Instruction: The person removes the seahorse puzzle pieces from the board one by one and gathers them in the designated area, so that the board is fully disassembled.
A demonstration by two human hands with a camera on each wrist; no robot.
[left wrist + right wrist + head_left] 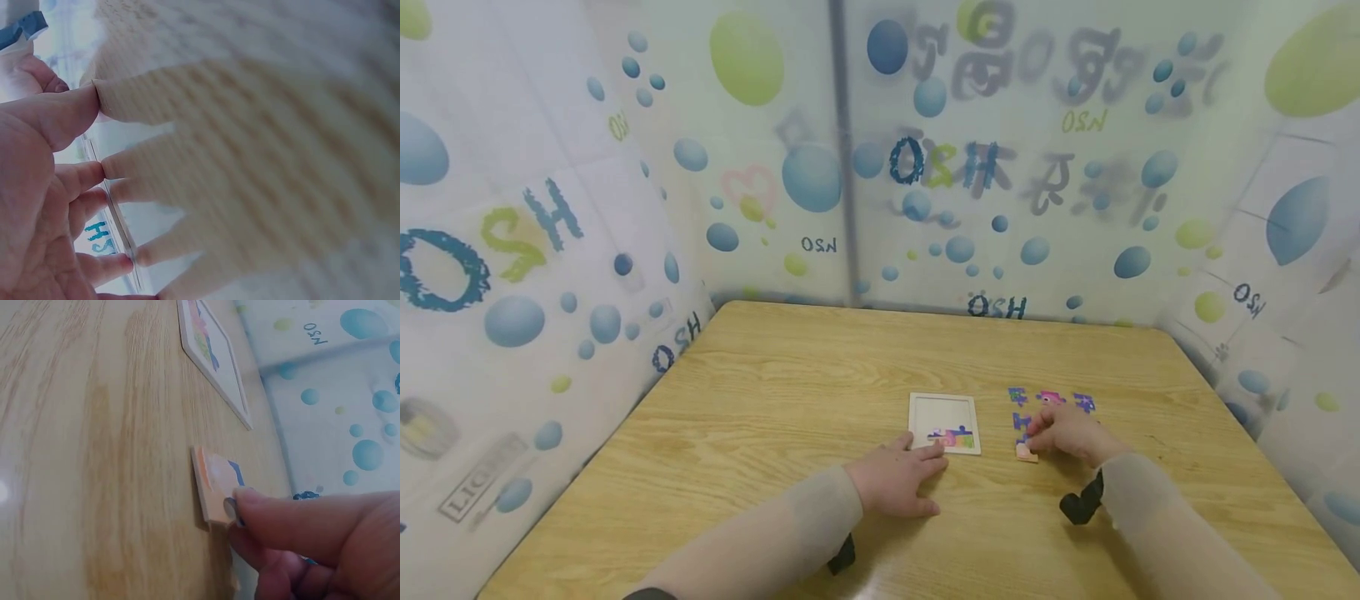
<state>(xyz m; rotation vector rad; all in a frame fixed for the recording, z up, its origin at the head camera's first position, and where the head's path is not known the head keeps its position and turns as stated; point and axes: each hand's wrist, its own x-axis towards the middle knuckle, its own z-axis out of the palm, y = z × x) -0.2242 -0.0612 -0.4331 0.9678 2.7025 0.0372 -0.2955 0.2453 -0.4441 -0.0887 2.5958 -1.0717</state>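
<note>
A white square puzzle tray (942,412) lies on the table, with a few joined picture pieces (955,437) along its lower edge. My left hand (891,477) rests palm down with spread fingers at the tray's lower left corner. In the left wrist view its fingertips touch down along the tray's edge (119,222). To the right of the tray, my right hand (1071,433) is over the loose pieces. Its thumb and fingers pinch a small jigsaw piece at the edge of a peach-coloured jigsaw piece (215,478), partly covering both.
Several loose jigsaw pieces lie right of the tray, including a pink one (1051,398), a purple one (1084,402) and a blue-green one (1017,396). The wooden table (805,358) meets a patterned curtain (775,208) at its back and sides.
</note>
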